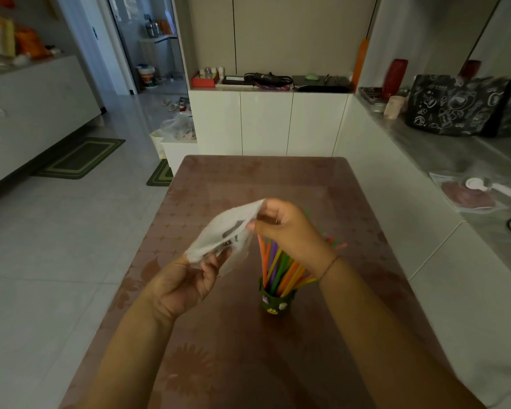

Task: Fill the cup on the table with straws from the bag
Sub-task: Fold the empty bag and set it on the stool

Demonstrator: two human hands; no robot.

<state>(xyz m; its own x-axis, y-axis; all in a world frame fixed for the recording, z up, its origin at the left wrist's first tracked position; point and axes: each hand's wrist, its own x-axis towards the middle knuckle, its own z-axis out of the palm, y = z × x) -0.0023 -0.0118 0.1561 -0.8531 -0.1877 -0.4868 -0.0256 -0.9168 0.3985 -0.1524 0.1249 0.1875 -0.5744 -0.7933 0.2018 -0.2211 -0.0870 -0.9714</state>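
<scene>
A small dark green cup (275,302) stands on the brown patterned table (233,349), holding several coloured straws (281,267) that fan upward. Above and left of it a thin white plastic bag (224,231) hangs in the air, flat and limp. My left hand (186,281) holds the bag's lower end with thumb and fingers. My right hand (283,225) pinches the bag's upper right corner, directly over the straws and covering their tops. A few straw tips (334,242) show beyond my right wrist.
A grey counter (455,154) runs along the right with a black printed bag (460,104), a red bottle and a white spoon. White cabinets stand behind the table. Tiled floor with green mats (80,157) lies to the left.
</scene>
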